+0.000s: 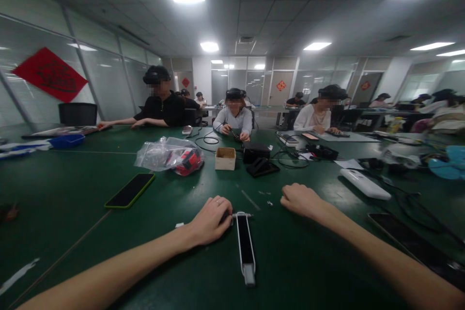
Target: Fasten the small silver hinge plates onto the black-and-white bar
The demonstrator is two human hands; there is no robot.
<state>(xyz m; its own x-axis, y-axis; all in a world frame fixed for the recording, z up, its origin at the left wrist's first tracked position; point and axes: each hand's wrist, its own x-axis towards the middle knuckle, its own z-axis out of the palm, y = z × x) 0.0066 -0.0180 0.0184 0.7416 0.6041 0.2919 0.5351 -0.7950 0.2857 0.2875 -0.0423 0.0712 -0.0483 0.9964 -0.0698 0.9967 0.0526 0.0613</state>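
My left hand (pixel 212 220) rests on the green table (pixel 174 271), its fingers curled over a small dark object (pixel 225 216) that is mostly hidden. Right beside it lies a slim white device with a long black face (pixel 245 242), pointing toward me, with a thin metal piece across its far end. My right hand (pixel 300 199) lies farther right on the table, its fingers curled in; whatever it holds, if anything, is hidden. Small clear and white scraps (pixel 269 203) are scattered between the hands.
A green-edged phone (pixel 131 191) lies left. Ahead are a plastic bag with red and black items (pixel 187 160), a small open box (pixel 225 160) and a black stand (pixel 262 167). A white device (pixel 364 184) and dark phone (pixel 410 240) lie right. People sit across the table.
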